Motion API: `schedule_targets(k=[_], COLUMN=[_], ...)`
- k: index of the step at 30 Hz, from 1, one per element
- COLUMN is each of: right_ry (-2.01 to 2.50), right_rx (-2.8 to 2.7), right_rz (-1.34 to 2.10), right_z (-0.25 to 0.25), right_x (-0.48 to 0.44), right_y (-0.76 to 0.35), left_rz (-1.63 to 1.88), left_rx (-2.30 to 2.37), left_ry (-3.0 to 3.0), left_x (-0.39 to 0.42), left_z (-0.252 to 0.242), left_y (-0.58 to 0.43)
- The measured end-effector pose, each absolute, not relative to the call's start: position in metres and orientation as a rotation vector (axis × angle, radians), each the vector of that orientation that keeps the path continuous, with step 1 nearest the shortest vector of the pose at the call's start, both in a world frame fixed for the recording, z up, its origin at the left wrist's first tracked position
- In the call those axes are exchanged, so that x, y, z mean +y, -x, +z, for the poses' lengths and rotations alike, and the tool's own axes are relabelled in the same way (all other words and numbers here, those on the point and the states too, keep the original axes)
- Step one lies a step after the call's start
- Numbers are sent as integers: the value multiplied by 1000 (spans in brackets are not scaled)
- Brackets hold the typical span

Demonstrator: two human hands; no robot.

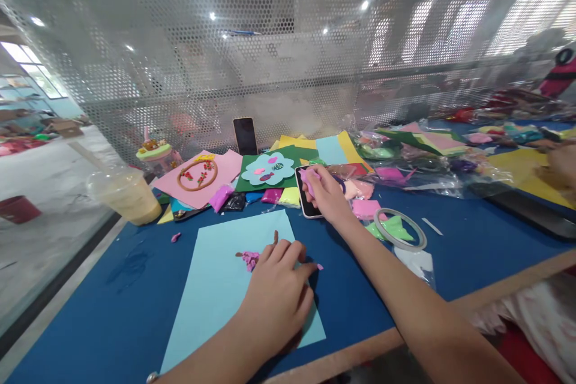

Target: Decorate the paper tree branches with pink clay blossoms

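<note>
My left hand [276, 288] rests on a light blue paper sheet [216, 288], fingers curled, fingertips beside a small pink clay cluster [249, 260] and a thin brown clay piece [275, 237]. A tiny pink clay bit [320, 266] lies by its thumb. My right hand [326, 195] reaches farther back and pinches a lump of purple clay [308, 180] above a phone [306, 204] lying flat on the table.
A blue table [112, 300] carries a tape ring [400, 229], clay bags [252, 197], coloured paper sheets, a pink sheet with a wreath [198, 175], an upright phone [245, 135] and a lidded drink cup [123, 192]. Mesh screen behind. Another person's hand [560, 162] shows at right.
</note>
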State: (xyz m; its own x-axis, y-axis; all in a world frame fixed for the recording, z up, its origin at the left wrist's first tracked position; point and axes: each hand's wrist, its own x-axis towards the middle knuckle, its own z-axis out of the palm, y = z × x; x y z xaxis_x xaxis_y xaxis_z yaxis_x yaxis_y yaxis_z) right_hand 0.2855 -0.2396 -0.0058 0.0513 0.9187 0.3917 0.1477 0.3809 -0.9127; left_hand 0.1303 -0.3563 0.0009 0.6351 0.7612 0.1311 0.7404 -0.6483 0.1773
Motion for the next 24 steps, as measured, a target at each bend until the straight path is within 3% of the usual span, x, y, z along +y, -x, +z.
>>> schedule_targets(k=[13, 24], right_ry=[1059, 1075], right_rx=[-1433, -1399], right_rz=[790, 796], right_z=[-8, -12], right_x=[-239, -237], right_y=[-285, -284], left_rz=[283, 219], left_rx=[1227, 1193], left_ry=[-2686, -2988], left_x=[-359, -359], left_z=[-4, -6], left_y=[-135, -134])
